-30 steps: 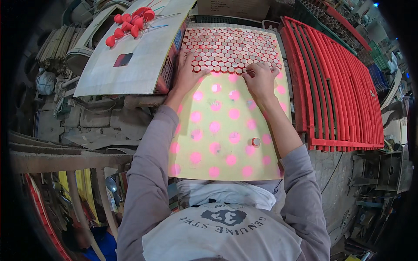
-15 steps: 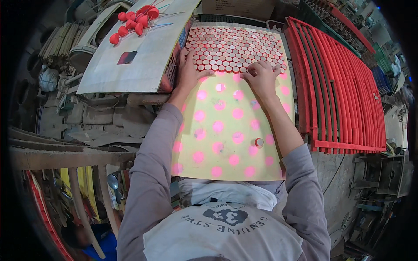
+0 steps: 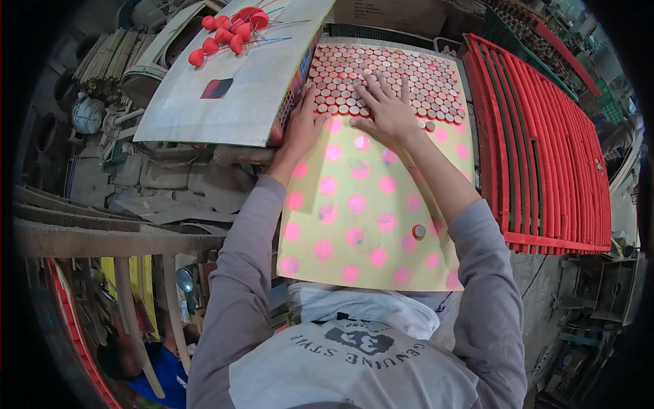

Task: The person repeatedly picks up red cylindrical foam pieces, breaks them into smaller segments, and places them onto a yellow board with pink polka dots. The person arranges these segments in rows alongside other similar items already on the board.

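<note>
A pale yellow sheet (image 3: pixel 327 228) with pink round spots lies in front of me. Small round discs (image 3: pixel 381 60) with red sides and pale tops are packed closely over its far part. My right hand (image 3: pixel 392 114) lies flat on the near rows, fingers spread, hiding the discs beneath. At the sheet's left edge, my left hand (image 3: pixel 303 129) rests beside the pack, its fingers stretched along the side and its thumb out toward the front row. One disc (image 3: pixel 430 126) sits slightly out of the front row, right of my right hand. A loose disc (image 3: pixel 418 232) stands alone nearer to me.
To the left, a white panel (image 3: pixel 170 119) carries red cup-shaped pieces (image 3: pixel 223 35) on thin sticks and a dark red square (image 3: pixel 216 88). A red slatted rack (image 3: pixel 545 150) stands at the right. Behind is a cardboard box (image 3: pixel 388 17). A person in blue (image 3: pixel 160 371) is at lower left.
My right hand has moved left from the front row's right end and spread flat over the discs. My left hand stays at the left edge. The view has shifted slightly.
</note>
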A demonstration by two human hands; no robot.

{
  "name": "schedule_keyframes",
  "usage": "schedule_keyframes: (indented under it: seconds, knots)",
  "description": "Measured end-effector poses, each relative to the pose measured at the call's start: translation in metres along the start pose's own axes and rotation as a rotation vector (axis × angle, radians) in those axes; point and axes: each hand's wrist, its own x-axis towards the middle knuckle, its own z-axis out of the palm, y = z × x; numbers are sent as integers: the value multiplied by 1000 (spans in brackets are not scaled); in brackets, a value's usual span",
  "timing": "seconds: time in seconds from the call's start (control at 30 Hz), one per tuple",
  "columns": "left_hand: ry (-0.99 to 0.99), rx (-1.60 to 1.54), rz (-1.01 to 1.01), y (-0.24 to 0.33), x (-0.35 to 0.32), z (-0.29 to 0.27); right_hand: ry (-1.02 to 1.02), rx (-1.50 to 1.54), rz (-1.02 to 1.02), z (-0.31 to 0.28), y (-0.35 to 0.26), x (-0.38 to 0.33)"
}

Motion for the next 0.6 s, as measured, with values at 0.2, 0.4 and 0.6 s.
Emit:
schedule_keyframes:
  seconds: [0.2, 0.4, 0.6]
  knots:
    - [34, -72, -113, 7, 2, 5, -112, -31, -5, 16, -1, 13]
    - [24, -60, -48, 3, -1, -1, -74, 0, 4, 19, -2, 13]
    - [28, -8, -47, 0, -4, 2, -46, 13, -36, 22, -15, 25]
